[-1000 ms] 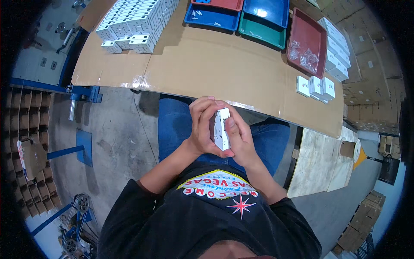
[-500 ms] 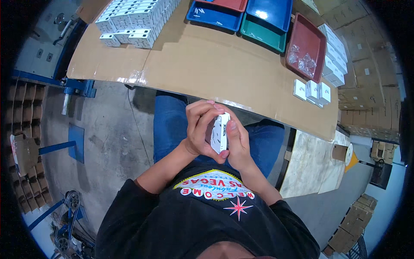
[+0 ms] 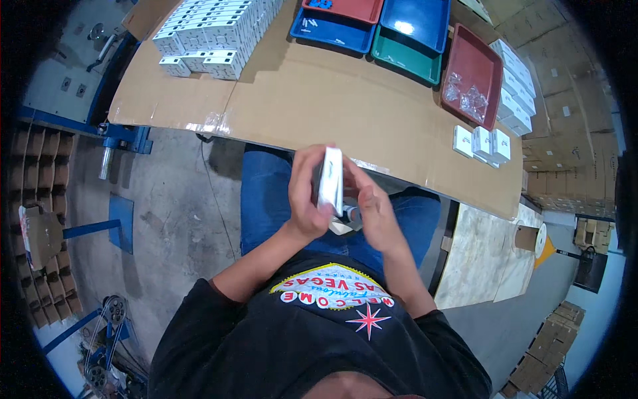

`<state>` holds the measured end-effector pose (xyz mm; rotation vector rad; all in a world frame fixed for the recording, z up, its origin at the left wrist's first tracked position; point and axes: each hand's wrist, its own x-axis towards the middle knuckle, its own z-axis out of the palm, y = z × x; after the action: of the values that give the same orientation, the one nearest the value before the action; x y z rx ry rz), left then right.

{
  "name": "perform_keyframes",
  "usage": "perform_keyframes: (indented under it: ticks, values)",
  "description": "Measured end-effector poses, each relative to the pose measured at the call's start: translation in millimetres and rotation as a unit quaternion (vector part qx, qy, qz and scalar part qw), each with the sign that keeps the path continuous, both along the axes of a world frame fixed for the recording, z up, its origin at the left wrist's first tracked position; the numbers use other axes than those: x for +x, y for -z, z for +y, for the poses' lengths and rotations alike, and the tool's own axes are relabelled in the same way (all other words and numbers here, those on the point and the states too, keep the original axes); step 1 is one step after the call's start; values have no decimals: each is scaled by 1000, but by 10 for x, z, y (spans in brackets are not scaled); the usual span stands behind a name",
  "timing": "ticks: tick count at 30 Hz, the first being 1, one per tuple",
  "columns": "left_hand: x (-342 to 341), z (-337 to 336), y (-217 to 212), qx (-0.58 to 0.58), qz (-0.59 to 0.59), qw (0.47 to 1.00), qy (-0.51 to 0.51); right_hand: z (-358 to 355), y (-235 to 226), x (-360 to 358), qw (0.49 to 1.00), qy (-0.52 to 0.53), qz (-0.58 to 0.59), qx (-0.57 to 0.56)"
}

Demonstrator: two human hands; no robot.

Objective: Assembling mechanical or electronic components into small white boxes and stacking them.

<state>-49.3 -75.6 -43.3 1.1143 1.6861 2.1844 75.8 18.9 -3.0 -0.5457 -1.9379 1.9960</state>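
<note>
A small white box (image 3: 330, 176), narrow side up, stands tilted in my left hand (image 3: 306, 193). My left thumb presses its near end while the fingers curl round its left side. Just right of the box is my right hand (image 3: 377, 213), thumb raised away from it and fingers stretched toward the box's far end; whether the fingertips touch is hidden. Below the hands, over my lap, a pale and dark object (image 3: 345, 218) shows in part, too covered to name.
A cardboard-topped table (image 3: 319, 100) lies ahead. It bears stacked white boxes (image 3: 206, 33) at left, blue (image 3: 332, 30) and green (image 3: 405, 56) trays, a red tray (image 3: 458, 60) with clear plastic pieces, and several small white boxes (image 3: 482, 143) at right.
The white box has turned to show a different narrow side and moved slightly up and left with my left hand. My right thumb has come off it, and the hand has drawn back right.
</note>
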Motion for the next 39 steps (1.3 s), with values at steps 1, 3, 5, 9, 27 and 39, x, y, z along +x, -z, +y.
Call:
perform_keyframes:
  ticks: [1, 3, 5, 9, 27, 39]
  values:
    - [59, 16, -68, -5, -166, 986, 11, 76, -76, 11, 998, -20, -22, 56]
    - [-32, 102, -106, 9, -229, 973, -10, 178, -217, 19, 979, -14, -65, 195]
    - [-100, 135, -244, -22, -484, 865, 134, 236, -245, 37, 943, -19, -4, 333]
    - [-70, 108, -459, -143, -581, 763, 244, 429, -133, 16, 897, -99, 33, 430]
    - [349, 138, -531, -52, -628, 712, 310, 513, 77, 207, 902, -35, 155, 401]
    - [45, 83, -183, -118, 253, 954, 109, 210, -225, 35, 996, 13, 42, -82]
